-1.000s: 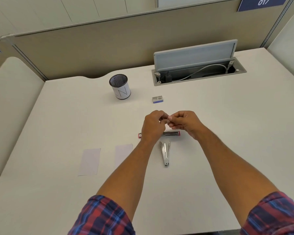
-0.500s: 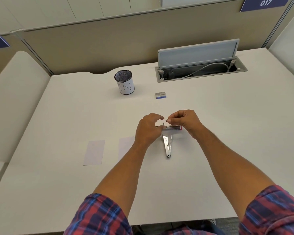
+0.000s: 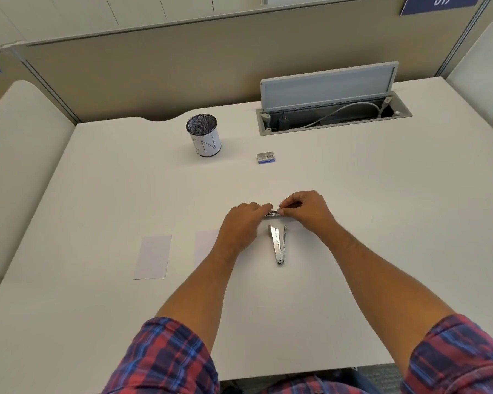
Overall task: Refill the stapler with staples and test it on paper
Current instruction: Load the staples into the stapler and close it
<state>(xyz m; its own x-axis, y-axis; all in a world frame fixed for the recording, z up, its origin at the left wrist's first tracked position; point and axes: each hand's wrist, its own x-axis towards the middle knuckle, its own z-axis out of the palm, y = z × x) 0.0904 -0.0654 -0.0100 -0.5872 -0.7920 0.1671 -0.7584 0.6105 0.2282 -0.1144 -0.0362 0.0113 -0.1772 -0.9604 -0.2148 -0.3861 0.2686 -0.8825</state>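
A single head-worn camera looks forward and steeply down over the white desk (image 3: 353, 223). Plaid red-and-blue sleeves (image 3: 165, 359) fill the near edge. The beige partition wall (image 3: 182, 72) closes the far side.

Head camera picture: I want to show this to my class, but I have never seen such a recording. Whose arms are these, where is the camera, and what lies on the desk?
There is no machine here. The camera sits on a person's head and looks down at their own two bare hands. The left hand and right hand meet over a small metal stapler part on the white desk; exactly what the fingers pinch is hidden. Just nearer lies an opened metal stapler piece. To the left lie two paper slips. Farther back stand a mesh pen cup and a small staple box, beside an open cable hatch.
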